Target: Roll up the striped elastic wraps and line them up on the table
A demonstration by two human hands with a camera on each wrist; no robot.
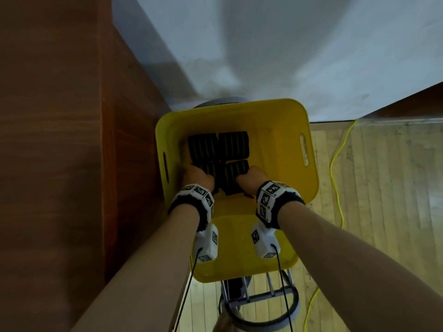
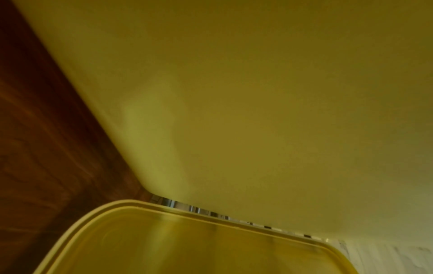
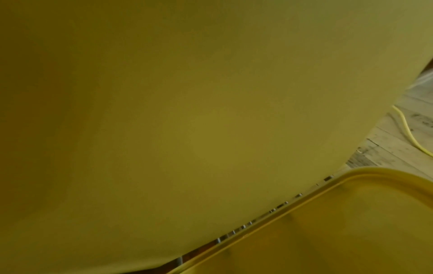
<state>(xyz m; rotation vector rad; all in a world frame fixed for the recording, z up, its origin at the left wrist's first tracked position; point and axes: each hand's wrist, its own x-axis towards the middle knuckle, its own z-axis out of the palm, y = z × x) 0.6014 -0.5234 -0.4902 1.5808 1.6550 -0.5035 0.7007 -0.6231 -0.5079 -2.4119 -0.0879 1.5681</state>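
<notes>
Both hands are down inside the yellow bin [image 1: 282, 149]: the left hand [image 1: 195, 174] and right hand [image 1: 253, 177] each rest on a near striped wrap [image 1: 233, 172], fingers hidden, so I cannot tell their grip. Best to lift each bundle whole, avoiding snags on the rim.

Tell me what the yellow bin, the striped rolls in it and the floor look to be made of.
Yellow bin: moulded plastic by its look, smooth, slightly glossy, with rounded corners and cut-out handle slots.
Striped rolls: dark ribbed fabric, matte; probably elastic webbing.
Floor: pale wooden planks, judging by the seams and grain, with a worn, dull finish.
</notes>
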